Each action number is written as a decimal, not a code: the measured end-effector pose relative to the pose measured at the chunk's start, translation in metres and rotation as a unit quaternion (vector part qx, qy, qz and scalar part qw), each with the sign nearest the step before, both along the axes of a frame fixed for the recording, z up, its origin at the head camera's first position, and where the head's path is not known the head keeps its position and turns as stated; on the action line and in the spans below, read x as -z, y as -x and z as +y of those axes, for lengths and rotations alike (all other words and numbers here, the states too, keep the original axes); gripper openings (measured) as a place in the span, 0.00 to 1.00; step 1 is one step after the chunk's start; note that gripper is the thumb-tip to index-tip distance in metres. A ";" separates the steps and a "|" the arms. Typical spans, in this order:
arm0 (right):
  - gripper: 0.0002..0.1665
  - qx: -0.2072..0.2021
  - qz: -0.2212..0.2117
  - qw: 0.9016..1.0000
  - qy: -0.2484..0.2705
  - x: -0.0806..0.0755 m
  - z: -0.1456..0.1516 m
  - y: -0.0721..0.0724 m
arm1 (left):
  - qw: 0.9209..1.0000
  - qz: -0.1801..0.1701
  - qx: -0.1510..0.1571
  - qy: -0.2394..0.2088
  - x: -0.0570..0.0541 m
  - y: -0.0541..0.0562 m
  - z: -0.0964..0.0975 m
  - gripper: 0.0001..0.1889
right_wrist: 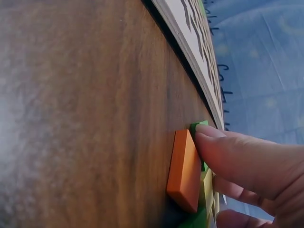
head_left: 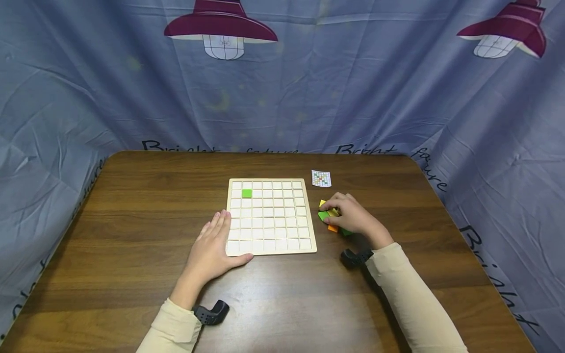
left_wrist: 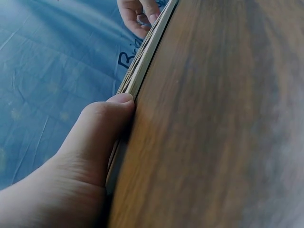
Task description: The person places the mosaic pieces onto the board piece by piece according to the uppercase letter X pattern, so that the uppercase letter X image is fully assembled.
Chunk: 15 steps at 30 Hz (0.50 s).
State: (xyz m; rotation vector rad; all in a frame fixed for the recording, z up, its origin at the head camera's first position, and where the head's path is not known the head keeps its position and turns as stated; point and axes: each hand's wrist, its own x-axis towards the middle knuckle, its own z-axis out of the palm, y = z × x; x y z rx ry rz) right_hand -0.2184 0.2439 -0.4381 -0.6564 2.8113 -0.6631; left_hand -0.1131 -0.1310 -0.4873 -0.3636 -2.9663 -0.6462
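Note:
A pale wooden grid board (head_left: pixel 271 254) lies flat on the table, with one green tile (head_left: pixel 246 193) in a cell near its far left corner. My left hand (head_left: pixel 211 247) rests at the board's near left corner, fingers straight along the left side and thumb against the front edge. To the right of the board, my right hand (head_left: pixel 353 215) is over a small pile of coloured tiles and pinches a green tile (head_left: pixel 323 216) between thumb and fingers. Yellow tiles (head_left: pixel 322 202) and an orange tile (right_wrist: pixel 184 171) lie around those fingertips. The palm hides part of the pile.
A small card (head_left: pixel 321 178) printed with a coloured grid lies beyond the pile, beside the board's far right corner. The brown wooden table (head_left: pixel 154 211) backs onto a blue curtain (head_left: pixel 300 88). Each wrist wears a black band with a camera mount (head_left: pixel 213 313).

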 end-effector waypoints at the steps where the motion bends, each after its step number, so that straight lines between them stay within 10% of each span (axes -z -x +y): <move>1: 0.15 -0.001 0.001 1.000 -0.004 0.000 0.000 0.001 | 1.000 -0.001 0.001 0.002 0.000 0.000 0.000 0.65; 15: 0.07 0.081 -0.040 0.990 0.108 0.003 -0.021 0.016 | 1.000 -0.011 0.005 0.004 -0.003 0.001 -0.003 0.65</move>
